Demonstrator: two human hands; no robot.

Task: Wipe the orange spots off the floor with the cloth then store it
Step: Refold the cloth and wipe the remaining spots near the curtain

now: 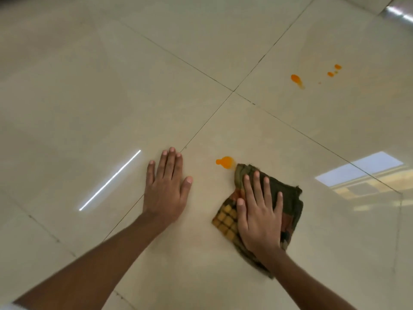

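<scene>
A folded checked cloth [288, 202], dark green with yellow and orange squares, lies on the glossy beige tile floor [111, 86]. My right hand [260, 211] presses flat on it with straight, spread fingers. The cloth's far corner touches the edge of an orange spot [225, 162]. Farther off to the right lie a larger orange spot [296, 79] and two small ones [334, 70]. My left hand [166, 186] rests flat on the bare floor, to the left of the cloth, fingers straight.
Dark grout lines cross near the middle [233, 91]. A window reflection [366, 175] shines on the tile at the right, and a thin light streak [109, 180] at the left. A shiny metal edge [400, 13] shows at the top right corner.
</scene>
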